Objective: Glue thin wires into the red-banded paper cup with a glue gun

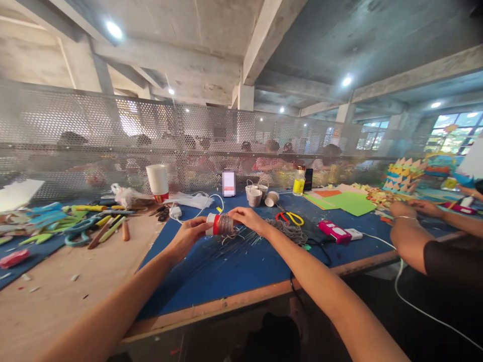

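A paper cup (pixel 216 224), white with a red band, lies sideways in the air above the blue table mat. Grey twine (pixel 226 224) is wound around its right part, and loose strands hang below it. My left hand (pixel 187 235) is closed on the cup's white end. At the wrapped end, my right hand (pixel 247 219) has its fingers pressed together against the cup; whether they also pinch a strand is hidden. Beyond the hands stand several twine-wrapped cups (pixel 254 196), one tipped over (pixel 271 199). A tangle of twine (pixel 290 232) lies beside my right forearm.
Yellow-and-red scissors (pixel 290 218), a pink glue gun (pixel 334 232) and green paper (pixel 354 202) lie rightward. A phone (pixel 228 183) and stacked cups (pixel 157 181) stand at the back. Tools (pixel 109 226) are at left. A co-worker's arms (pixel 407 226) reach in from the right.
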`<state>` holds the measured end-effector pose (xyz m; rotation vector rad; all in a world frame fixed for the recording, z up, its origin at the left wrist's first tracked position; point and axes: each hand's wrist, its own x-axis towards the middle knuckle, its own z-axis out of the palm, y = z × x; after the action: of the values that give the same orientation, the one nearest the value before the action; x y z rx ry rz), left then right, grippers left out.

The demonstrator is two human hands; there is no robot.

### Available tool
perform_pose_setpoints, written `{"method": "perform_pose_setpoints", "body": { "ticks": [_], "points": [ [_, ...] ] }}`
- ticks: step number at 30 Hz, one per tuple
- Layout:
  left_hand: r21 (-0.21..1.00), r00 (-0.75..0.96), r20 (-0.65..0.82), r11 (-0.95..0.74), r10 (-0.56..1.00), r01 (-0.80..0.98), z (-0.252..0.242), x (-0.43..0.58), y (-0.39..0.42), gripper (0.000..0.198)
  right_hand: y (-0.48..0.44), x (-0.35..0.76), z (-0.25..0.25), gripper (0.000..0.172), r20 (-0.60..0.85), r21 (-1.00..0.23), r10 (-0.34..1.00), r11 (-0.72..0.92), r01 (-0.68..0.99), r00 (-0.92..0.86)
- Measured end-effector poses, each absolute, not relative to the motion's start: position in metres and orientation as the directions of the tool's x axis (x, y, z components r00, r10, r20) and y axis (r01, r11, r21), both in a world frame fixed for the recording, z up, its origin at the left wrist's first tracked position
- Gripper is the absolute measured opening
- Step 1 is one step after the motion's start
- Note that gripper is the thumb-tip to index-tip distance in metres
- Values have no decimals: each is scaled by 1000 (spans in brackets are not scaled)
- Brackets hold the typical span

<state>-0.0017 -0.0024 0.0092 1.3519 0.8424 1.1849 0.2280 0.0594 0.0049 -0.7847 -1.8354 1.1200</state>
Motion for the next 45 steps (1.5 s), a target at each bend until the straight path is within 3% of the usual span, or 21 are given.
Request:
{"method": "perform_pose_setpoints", "body": {
  "ticks": [12, 21, 45],
  "points": [
    [980, 191, 195, -184, 962, -75, 9, -2, -2, 25, 60, 220, 7, 27, 379, -854, 848, 475, 214, -370],
    [973, 124, 223, -215, 967, -81, 8, -7, 2, 29, 47, 210, -2, 56, 390, -831, 815, 512, 219, -428],
    [983, 170, 138, -114, 976, -143, 6, -6, 5, 21, 23, 212, 4, 42, 549, -664, 745, 664, 343, -379]
  ]
}}
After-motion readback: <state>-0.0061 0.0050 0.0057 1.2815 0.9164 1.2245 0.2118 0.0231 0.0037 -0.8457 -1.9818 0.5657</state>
